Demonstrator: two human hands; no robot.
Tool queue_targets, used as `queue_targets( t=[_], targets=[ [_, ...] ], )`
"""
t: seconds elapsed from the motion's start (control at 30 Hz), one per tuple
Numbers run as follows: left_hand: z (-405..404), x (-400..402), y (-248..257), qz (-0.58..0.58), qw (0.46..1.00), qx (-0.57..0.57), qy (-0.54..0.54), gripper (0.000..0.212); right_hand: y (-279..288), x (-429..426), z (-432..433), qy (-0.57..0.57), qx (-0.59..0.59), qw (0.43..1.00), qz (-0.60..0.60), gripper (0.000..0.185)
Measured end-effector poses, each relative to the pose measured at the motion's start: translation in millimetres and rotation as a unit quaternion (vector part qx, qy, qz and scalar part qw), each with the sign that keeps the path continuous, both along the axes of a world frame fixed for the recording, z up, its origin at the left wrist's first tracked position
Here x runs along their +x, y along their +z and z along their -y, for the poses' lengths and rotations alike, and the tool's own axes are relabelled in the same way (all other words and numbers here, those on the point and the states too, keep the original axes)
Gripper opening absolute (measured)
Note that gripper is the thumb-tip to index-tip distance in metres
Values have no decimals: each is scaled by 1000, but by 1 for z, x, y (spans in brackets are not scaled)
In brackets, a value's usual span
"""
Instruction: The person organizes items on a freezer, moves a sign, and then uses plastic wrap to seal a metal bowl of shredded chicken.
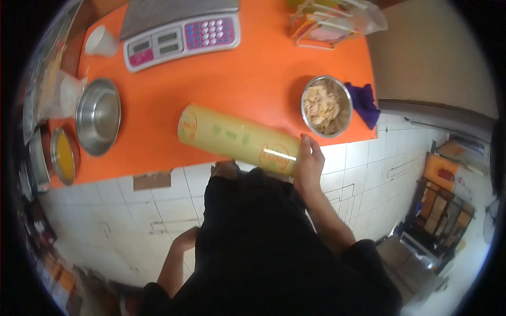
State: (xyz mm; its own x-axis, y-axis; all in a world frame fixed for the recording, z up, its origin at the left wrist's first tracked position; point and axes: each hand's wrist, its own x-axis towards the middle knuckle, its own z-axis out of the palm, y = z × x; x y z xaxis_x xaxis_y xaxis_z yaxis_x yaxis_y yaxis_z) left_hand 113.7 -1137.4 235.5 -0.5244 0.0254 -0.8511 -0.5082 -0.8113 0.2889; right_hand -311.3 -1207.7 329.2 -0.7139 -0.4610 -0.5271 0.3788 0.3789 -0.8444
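My right hand [311, 166] grips the near right end of a large roll of yellowish plastic film [237, 138], which slants over the front edge of the orange table [170, 91]. My left hand [187, 239] hangs low beside my body, partly hidden at the black clothing, so its fingers do not show clearly. Just beyond the roll's right end stands a steel bowl [349, 103] holding shredded, pale food [322, 104]. A purple cloth [363, 103] lies at that bowl's right side. An empty-looking steel bowl [98, 116] is on the table's left part.
A digital scale [182, 39] stands at the back left, near a white cup [101, 41]. At far left are a bowl of yellow contents [63, 156] and a clear plastic bag [55, 94]. A wire rack [324, 29] holds packets at the back right. Below is a tiled floor [118, 221].
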Motion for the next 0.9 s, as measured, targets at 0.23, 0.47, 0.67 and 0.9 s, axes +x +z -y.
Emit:
queue_targets(
  t=[0.23,0.47,0.67,0.9],
  targets=[
    [-64,-67,8,-46,967,90,233,36,-24,0,16,32,-91,991,98,33],
    [-154,-149,17,23,882,87,463,33,-41,-32,-4,213,-153,948,181,37],
    [-187,-182,-22,101,896,-7,433,32,-37,-63,-17,318,-187,908,201,41],
    [-14,-214,64,151,610,-525,574,44,-43,-92,-25,388,-142,892,182,43]
  ],
)
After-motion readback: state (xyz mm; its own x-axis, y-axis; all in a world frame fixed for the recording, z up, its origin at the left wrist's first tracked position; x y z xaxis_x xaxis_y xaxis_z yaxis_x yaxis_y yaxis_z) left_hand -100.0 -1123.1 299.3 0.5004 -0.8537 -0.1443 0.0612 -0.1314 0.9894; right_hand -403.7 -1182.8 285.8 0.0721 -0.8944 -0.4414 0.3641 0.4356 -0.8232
